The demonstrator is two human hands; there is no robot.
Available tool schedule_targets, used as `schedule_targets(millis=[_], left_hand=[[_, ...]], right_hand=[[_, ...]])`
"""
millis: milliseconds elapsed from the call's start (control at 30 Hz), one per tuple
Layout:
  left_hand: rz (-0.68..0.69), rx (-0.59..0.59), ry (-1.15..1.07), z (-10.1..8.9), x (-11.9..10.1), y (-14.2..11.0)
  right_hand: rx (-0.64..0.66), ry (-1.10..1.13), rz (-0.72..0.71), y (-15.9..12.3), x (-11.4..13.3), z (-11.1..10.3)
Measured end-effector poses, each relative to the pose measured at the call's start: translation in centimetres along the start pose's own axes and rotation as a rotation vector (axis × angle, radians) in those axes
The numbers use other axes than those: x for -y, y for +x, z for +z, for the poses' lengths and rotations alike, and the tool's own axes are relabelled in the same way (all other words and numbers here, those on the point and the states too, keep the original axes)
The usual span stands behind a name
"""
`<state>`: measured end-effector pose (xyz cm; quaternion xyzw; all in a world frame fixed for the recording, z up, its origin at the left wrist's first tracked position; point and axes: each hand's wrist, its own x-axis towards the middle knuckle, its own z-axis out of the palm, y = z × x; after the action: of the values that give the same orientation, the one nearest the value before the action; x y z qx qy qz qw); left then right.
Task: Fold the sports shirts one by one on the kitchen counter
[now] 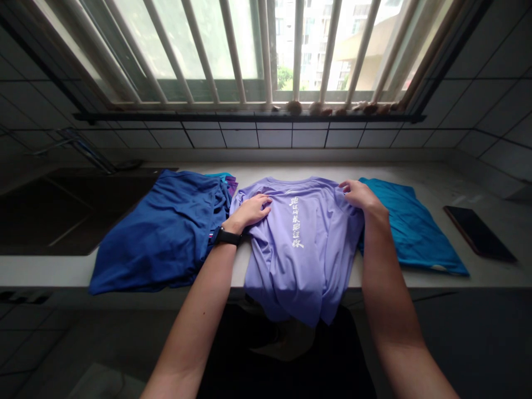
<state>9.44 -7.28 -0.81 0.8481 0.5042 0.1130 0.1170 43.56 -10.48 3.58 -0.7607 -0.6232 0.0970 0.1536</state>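
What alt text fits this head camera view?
A person's left hand and right hand rest on a lavender T-shirt with white vertical lettering, on a white counter. A blue garment lies to its left and a teal garment to its right, beneath a barred window.

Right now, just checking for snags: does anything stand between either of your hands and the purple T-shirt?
Nothing visible does. The left hand and right hand both touch the purple T-shirt directly. The blue garment lies beyond the left hand, and the teal garment beyond the right, both off to the sides.
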Motion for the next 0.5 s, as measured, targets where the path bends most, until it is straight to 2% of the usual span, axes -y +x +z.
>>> schedule_targets(millis=[500], left_hand=[[0.008,-0.001,0.011,0.17,0.27,0.11]], right_hand=[[0.072,0.021,0.031,-0.14,0.42,-0.35]])
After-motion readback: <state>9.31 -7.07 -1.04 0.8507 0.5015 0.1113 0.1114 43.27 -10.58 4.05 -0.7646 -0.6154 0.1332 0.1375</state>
